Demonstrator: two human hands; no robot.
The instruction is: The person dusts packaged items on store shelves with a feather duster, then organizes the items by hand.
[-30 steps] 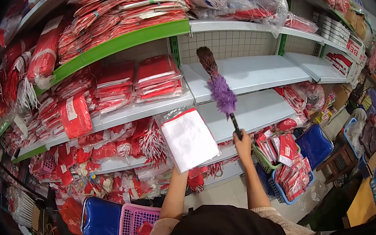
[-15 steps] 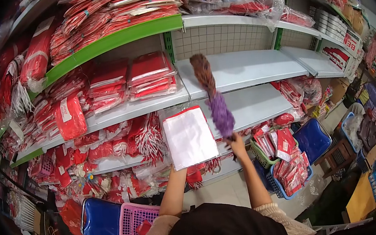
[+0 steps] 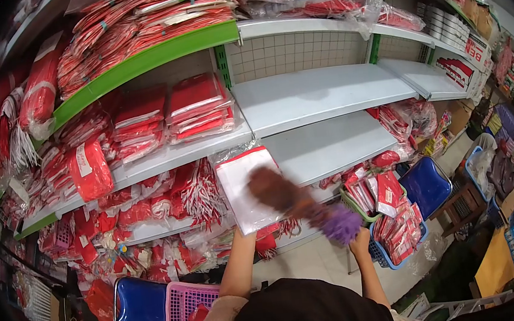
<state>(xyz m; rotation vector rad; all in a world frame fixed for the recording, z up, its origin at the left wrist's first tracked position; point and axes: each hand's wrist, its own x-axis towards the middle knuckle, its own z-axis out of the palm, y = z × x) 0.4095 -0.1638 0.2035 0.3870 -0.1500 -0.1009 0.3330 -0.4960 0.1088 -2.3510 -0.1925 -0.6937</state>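
My right hand (image 3: 360,242) is closed around the handle end of a feather duster (image 3: 340,222) with purple and brown feathers. Its brown tip, blurred by motion, lies across the front of a folded white cloth with a red edge (image 3: 237,194), packed in clear plastic. From below, my left hand (image 3: 243,233) supports this flat pack upright; most of its fingers are hidden behind it. Just beyond the pack are the bare lower shelf (image 3: 331,146) and stacks of red packed cloth (image 3: 200,104).
Red and white goods crowd the shelves at left. Low on the left stand a blue stool (image 3: 143,304) and a pink basket (image 3: 180,297). At right are a green basket (image 3: 368,216), a blue basket (image 3: 381,257) of red packs and another blue stool (image 3: 427,183).
My right hand has moved right and down, and the duster has swung from upright to slanting left over the cloth pack. The pack has shifted slightly left in view.
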